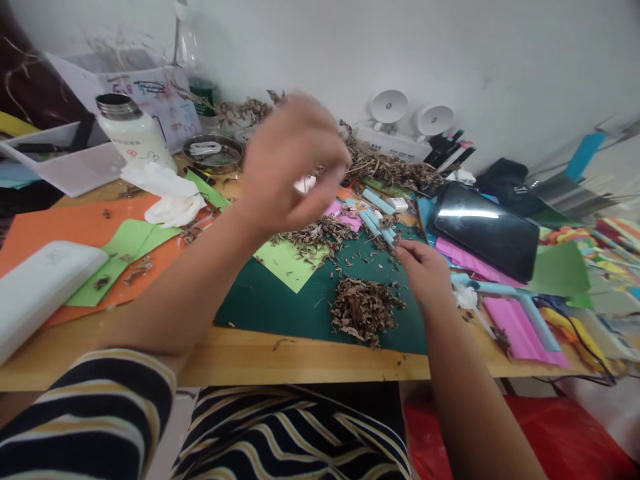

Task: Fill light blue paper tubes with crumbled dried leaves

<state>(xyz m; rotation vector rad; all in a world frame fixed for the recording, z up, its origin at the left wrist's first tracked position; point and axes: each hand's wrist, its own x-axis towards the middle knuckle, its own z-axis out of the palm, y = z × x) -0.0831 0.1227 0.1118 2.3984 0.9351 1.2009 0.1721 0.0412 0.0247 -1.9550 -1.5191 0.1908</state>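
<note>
My left hand (300, 163) is raised over the middle of the table, its fingers curled and smeared by motion, so what it may hold cannot be made out. On the right, my right hand (425, 267) pinches what looks like a small dried leaf (397, 239) between thumb and fingers. Just left of that hand, a heap of crumbled dried leaves (365, 310) lies on the dark green mat (280, 313). More dried leaf bits (320, 233) are scattered behind it, partly over a light green paper (293, 270). Rolled light-blue papers (371, 223) lie beyond the right fingertips.
Dried stalks (395, 170) lie along the wall before a white router (390, 143). At left stand a white bottle (133, 133), crumpled tissue (173, 200), orange paper (35, 230) and a white case (50, 287). A black tablet (485, 230) and pink paper (520, 327) are at right.
</note>
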